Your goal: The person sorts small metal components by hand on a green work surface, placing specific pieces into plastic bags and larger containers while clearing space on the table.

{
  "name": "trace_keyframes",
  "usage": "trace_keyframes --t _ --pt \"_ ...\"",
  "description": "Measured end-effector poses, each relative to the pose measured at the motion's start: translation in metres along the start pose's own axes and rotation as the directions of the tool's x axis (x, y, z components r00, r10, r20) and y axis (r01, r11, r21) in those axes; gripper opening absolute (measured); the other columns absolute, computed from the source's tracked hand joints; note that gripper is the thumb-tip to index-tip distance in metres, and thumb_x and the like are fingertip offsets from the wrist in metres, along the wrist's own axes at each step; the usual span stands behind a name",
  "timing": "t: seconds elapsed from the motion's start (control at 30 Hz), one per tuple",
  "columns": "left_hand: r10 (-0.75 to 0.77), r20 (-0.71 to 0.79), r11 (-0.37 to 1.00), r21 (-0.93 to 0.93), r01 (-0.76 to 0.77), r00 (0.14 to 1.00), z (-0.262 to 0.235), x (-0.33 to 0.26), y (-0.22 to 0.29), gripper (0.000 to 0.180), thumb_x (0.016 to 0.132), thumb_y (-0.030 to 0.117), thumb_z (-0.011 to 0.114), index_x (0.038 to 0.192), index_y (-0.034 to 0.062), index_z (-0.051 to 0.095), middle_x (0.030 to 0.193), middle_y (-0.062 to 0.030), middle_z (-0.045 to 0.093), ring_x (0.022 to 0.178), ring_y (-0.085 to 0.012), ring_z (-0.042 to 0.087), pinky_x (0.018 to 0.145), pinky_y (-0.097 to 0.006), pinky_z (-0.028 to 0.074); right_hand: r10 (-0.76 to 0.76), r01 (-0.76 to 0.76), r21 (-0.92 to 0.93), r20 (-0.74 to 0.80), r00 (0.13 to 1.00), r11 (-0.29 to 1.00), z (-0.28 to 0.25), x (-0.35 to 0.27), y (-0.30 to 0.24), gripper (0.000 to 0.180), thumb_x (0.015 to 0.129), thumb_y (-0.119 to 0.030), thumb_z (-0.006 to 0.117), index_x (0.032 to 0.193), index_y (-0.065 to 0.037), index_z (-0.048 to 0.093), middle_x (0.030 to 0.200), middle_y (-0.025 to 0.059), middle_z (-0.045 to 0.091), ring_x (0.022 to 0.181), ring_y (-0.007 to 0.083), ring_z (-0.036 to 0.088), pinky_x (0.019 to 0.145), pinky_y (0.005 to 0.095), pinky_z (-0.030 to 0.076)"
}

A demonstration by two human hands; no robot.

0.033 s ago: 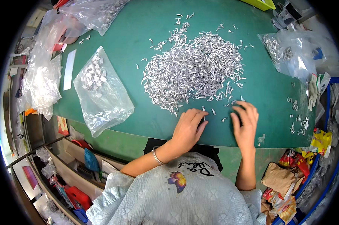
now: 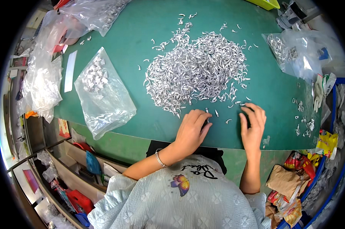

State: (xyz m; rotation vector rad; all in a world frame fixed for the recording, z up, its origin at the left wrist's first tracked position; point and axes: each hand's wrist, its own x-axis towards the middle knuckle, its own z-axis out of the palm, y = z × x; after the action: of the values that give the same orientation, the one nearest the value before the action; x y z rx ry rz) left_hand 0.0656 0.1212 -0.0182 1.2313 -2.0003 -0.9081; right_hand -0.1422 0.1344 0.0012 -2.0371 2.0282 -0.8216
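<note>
A wide pile of small curved silver metal pieces (image 2: 195, 70) lies on the green tabletop (image 2: 130, 42). My left hand (image 2: 190, 129) rests just in front of the pile, fingers bent; a small curved metal piece (image 2: 208, 120) shows between the tips of its thumb and a finger. Another piece touches that hand's fingertips. To the right, my right hand (image 2: 252, 128) has its thumb and fingers apart, with nothing between them. Its fingertips reach down beside a loose metal piece (image 2: 243, 104). A few single pieces (image 2: 228, 121) lie between the two hands.
A clear plastic bag (image 2: 107, 103) with silver parts lies at left, beside a white strip (image 2: 70, 71). More filled bags (image 2: 300, 53) stand at the back right and back left. Small rings (image 2: 308, 128) are scattered near the right edge. A yellow tray (image 2: 267, 4) sits far back.
My right hand has shifted slightly to the right, its thumb moving away from the left hand. My left hand has stayed nearly still.
</note>
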Motion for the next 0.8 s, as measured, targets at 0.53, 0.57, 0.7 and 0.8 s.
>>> trace_keyframes --t 0.53,0.57,0.7,0.8 --pt "0.039 -0.049 0.984 0.173 -0.03 0.998 -0.001 0.01 -0.003 0.036 0.077 0.001 0.069 0.113 0.0047 0.062 0.103 -0.0102 0.055 0.089 -0.0263 0.052 0.081 -0.037 0.042 -0.039 0.027 0.183 0.064 0.997 0.983 0.024 -0.024 -0.034 0.026 0.074 -0.009 0.074 0.097 -0.002 0.064 0.096 0.0102 0.058 0.085 0.0283 0.055 0.071 0.0381 0.042" --pt "0.066 -0.034 0.976 0.212 -0.058 0.997 0.001 0.01 -0.006 0.035 0.078 0.0 0.067 0.112 0.0047 0.062 0.106 -0.0098 0.055 0.088 -0.0257 0.052 0.081 -0.039 0.042 -0.03 0.017 0.205 0.058 0.998 0.979 0.024 -0.026 -0.034 0.032 0.074 -0.011 0.075 0.102 -0.001 0.063 0.097 0.0112 0.057 0.086 0.0286 0.054 0.072 0.0381 0.042" --pt "0.051 0.023 0.979 0.197 -0.054 0.998 -0.002 0.009 -0.018 0.037 0.078 0.001 0.067 0.114 0.0053 0.061 0.112 -0.0093 0.054 0.09 -0.0256 0.052 0.082 -0.039 0.041 -0.075 0.046 0.181 0.157 0.985 0.982 0.031 -0.027 -0.043 0.026 0.074 -0.008 0.074 0.097 -0.002 0.063 0.094 0.0102 0.056 0.086 0.029 0.054 0.074 0.0394 0.043" --pt "0.074 0.009 0.987 0.139 -0.075 0.997 -0.003 0.009 -0.017 0.034 0.078 0.001 0.068 0.111 0.0053 0.062 0.11 -0.0083 0.054 0.091 -0.0251 0.053 0.082 -0.039 0.041 -0.081 0.079 0.17 0.005 0.997 0.982 0.033 -0.03 -0.022 0.018 0.074 -0.004 0.072 0.089 -0.002 0.063 0.093 0.0106 0.055 0.085 0.0291 0.054 0.073 0.0397 0.043"
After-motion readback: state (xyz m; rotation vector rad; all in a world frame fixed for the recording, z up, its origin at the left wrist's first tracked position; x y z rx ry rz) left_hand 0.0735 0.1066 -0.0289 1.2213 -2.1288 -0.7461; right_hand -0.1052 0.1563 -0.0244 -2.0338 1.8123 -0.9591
